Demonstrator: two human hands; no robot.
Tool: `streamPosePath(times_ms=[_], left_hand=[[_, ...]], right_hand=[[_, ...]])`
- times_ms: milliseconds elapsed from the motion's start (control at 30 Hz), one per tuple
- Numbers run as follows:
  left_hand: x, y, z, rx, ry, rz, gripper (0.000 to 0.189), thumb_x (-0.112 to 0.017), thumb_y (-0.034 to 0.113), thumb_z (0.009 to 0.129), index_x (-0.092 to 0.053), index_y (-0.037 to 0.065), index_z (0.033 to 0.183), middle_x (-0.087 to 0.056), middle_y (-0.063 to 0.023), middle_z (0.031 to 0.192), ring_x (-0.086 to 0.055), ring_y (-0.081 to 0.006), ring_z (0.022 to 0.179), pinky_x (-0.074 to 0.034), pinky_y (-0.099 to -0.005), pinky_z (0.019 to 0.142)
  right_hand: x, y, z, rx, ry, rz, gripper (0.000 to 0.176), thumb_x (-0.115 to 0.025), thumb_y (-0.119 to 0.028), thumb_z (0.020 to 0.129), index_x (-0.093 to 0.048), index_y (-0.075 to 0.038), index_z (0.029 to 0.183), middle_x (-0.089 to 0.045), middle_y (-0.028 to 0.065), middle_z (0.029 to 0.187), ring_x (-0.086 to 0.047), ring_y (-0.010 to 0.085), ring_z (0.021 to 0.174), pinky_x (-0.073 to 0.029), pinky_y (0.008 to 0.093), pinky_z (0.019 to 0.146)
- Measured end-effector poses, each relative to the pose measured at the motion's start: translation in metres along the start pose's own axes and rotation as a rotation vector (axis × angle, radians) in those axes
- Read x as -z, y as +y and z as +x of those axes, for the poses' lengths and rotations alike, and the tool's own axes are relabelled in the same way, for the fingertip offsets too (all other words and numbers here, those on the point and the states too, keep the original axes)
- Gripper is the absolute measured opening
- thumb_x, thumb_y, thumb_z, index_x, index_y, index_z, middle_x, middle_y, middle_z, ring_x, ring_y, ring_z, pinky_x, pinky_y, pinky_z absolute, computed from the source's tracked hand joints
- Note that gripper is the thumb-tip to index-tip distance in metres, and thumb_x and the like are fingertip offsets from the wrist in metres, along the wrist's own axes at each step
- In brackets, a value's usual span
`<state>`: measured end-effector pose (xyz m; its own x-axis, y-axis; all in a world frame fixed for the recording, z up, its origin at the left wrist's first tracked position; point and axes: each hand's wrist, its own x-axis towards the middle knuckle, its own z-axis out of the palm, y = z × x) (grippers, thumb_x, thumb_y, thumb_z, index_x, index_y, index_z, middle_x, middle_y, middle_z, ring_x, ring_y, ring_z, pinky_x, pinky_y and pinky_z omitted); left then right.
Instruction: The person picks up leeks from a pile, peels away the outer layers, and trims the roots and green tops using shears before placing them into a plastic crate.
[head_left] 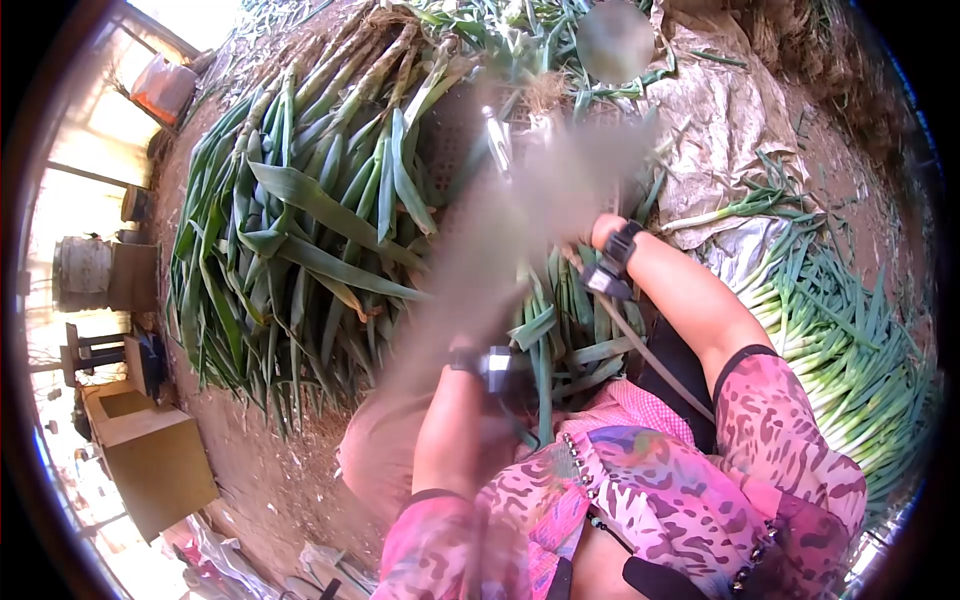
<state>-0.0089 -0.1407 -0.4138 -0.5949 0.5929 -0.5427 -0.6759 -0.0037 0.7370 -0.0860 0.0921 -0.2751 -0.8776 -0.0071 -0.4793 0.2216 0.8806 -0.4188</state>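
A blurry grey-brown smear crosses the middle of the head view and hides much of both hands. My right hand [603, 230] shows only near the wrist, under a black strap; its fingers are hidden. A thin brown hose [650, 355] runs from beside it towards my lap. My left hand is lost in the smear beyond a wrist with a strapped device [485, 366]. Long green-leaved onion stalks [545, 335] lie between my forearms. A large heap of leafy stalks [290, 220] is on the left, close to my left hand.
Thinner green onions [830, 340] are piled at the right, beside a crumpled pale sheet [725, 110]. A cardboard box [155, 465] and a bucket [82, 273] stand at the far left. Loose leaves and roots lie at the top.
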Motion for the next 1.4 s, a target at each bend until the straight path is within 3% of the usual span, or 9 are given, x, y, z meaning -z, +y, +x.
streamPosePath(times_ms=[300,433,667,733,767,867,1000,1167,1400], left_hand=[[-0.029,0.021,-0.025,-0.062,0.037,-0.074,0.03,-0.063,0.028,0.1,-0.065,0.005,0.119,-0.071,-0.0029,0.105,-0.069,-0.0127,0.09,-0.056,-0.0291,0.083],[-0.033,0.023,-0.023,0.149,0.007,-0.292,0.03,-0.063,0.027,0.1,-0.064,0.004,0.119,-0.07,-0.0023,0.104,-0.068,-0.0108,0.091,-0.056,-0.0278,0.085],[-0.04,0.031,-0.019,0.159,-0.012,0.161,0.041,-0.073,0.032,0.093,-0.067,-0.001,0.117,-0.072,-0.0058,0.101,-0.066,-0.013,0.09,-0.054,-0.0298,0.082],[-0.046,0.097,-0.027,0.126,0.087,0.752,0.044,-0.075,0.034,0.087,-0.07,-0.002,0.112,-0.074,-0.0117,0.096,-0.069,-0.0183,0.089,-0.054,-0.0331,0.083],[-0.063,0.137,-0.049,-0.232,0.24,0.734,0.042,-0.074,0.035,0.083,-0.072,0.0,0.105,-0.074,-0.0174,0.094,-0.071,-0.0272,0.089,-0.055,-0.0371,0.083],[-0.008,0.182,-0.009,-0.49,0.82,1.291,0.028,-0.067,0.03,0.087,-0.072,0.007,0.102,-0.073,-0.0158,0.098,-0.071,-0.0341,0.093,-0.056,-0.0423,0.083],[0.043,0.254,0.006,-0.482,1.176,1.742,0.04,-0.07,0.035,0.088,-0.062,0.01,0.118,-0.066,-0.0131,0.118,-0.063,-0.0339,0.111,-0.052,-0.0448,0.093],[0.043,0.265,0.032,-0.026,1.105,1.722,0.043,-0.073,0.033,0.083,-0.063,0.011,0.118,-0.067,-0.0127,0.118,-0.065,-0.0335,0.11,-0.054,-0.0444,0.092],[-0.073,0.195,-0.025,-0.125,0.718,1.294,0.053,-0.077,0.033,0.078,-0.057,0.0,0.114,-0.07,-0.0222,0.109,-0.069,-0.0405,0.101,-0.054,-0.0469,0.089]], right_hand=[[0.017,-0.005,-0.006,0.028,-0.107,-0.09,0.042,-0.056,-0.035,0.084,-0.073,0.004,0.084,-0.07,0.0164,0.065,-0.074,0.0293,0.074,-0.057,0.0402,0.075],[0.042,-0.029,-0.033,-0.061,-0.15,-0.021,0.039,-0.056,-0.032,0.085,-0.073,0.004,0.088,-0.07,0.0167,0.065,-0.074,0.0288,0.076,-0.057,0.0412,0.077],[-0.019,0.025,0.03,0.126,-0.037,-0.214,0.041,-0.059,-0.031,0.084,-0.073,-0.001,0.108,-0.074,0.0195,0.093,-0.073,0.0338,0.09,-0.056,0.0416,0.083],[-0.027,0.036,0.02,0.142,0.14,-0.176,0.042,-0.059,-0.032,0.084,-0.072,-0.001,0.109,-0.074,0.02,0.1,-0.072,0.0352,0.095,-0.056,0.0422,0.086],[-0.006,0.02,0.0,0.04,-0.005,-0.209,0.041,-0.059,-0.032,0.084,-0.073,-0.001,0.108,-0.073,0.021,0.101,-0.072,0.0347,0.096,-0.056,0.0421,0.086],[0.012,0.017,-0.034,-0.049,-0.101,-0.121,0.045,-0.062,-0.039,0.082,-0.073,0.0,0.1,-0.074,0.019,0.09,-0.073,0.0345,0.088,-0.056,0.0415,0.084],[0.001,0.03,-0.062,0.011,-0.082,-0.086,0.049,-0.065,-0.045,0.081,-0.07,0.001,0.097,-0.073,0.0187,0.088,-0.071,0.0348,0.091,-0.055,0.0435,0.083],[-0.006,0.029,-0.078,-0.01,-0.127,-0.038,0.053,-0.067,-0.045,0.081,-0.067,0.004,0.103,-0.071,0.0237,0.098,-0.069,0.0385,0.097,-0.053,0.0447,0.087],[-0.003,0.039,-0.082,0.018,-0.058,0.069,0.049,-0.068,-0.044,0.082,-0.065,0.002,0.1,-0.071,0.0229,0.09,-0.07,0.0373,0.091,-0.053,0.0447,0.082]])
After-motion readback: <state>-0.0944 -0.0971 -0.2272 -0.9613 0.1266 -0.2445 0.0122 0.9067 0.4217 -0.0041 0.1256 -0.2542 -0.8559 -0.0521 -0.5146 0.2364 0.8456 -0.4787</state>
